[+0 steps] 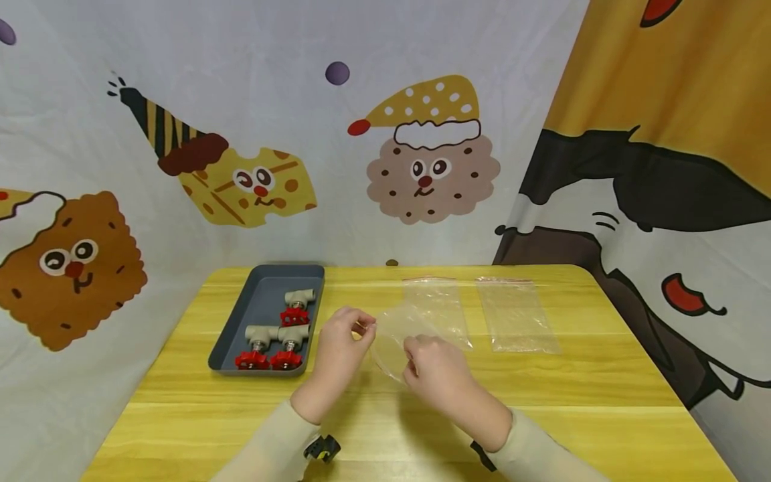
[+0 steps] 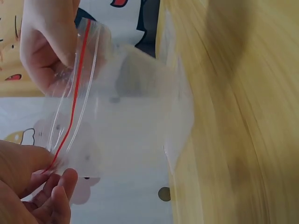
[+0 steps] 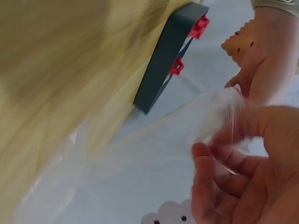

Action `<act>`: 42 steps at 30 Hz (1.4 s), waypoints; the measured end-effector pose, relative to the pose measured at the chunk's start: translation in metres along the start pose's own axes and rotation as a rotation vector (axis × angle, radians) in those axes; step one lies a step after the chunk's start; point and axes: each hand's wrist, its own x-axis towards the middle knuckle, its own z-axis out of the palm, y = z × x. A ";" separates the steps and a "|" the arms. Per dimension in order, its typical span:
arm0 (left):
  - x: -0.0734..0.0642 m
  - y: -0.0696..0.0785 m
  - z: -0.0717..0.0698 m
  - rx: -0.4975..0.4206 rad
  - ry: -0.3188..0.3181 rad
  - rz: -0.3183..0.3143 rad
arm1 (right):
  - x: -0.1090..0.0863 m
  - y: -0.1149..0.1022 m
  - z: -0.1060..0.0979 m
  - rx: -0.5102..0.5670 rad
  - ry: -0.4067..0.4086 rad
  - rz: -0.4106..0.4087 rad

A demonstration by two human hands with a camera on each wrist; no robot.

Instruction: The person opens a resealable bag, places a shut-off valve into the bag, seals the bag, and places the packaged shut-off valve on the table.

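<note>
Together, the left hand (image 1: 345, 338) and right hand (image 1: 438, 369), fingers curled, are pinching a thin, translucent plastic zip bag (image 2: 131, 126) along its red-striped edge (image 2: 75, 91) above a yellow wood-grain table (image 1: 602, 378).

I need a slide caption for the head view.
Left hand and right hand hold a clear bag beside a tray with three red-handled valves.

Cream left sleeve (image 1: 268, 443), black piece with yellow marking (image 1: 322, 448) beside; matching right sleeve (image 1: 539, 447), dark piece (image 1: 483, 457) beside.
</note>
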 end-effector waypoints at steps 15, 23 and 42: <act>-0.001 -0.004 0.000 0.039 -0.088 -0.082 | 0.008 0.014 -0.006 -0.162 0.262 0.028; -0.001 -0.005 0.000 0.028 -0.049 -0.053 | 0.010 0.016 -0.011 -0.039 0.276 0.016; 0.011 -0.010 -0.003 -0.141 -0.077 -0.210 | -0.010 0.046 -0.001 0.213 0.067 -0.074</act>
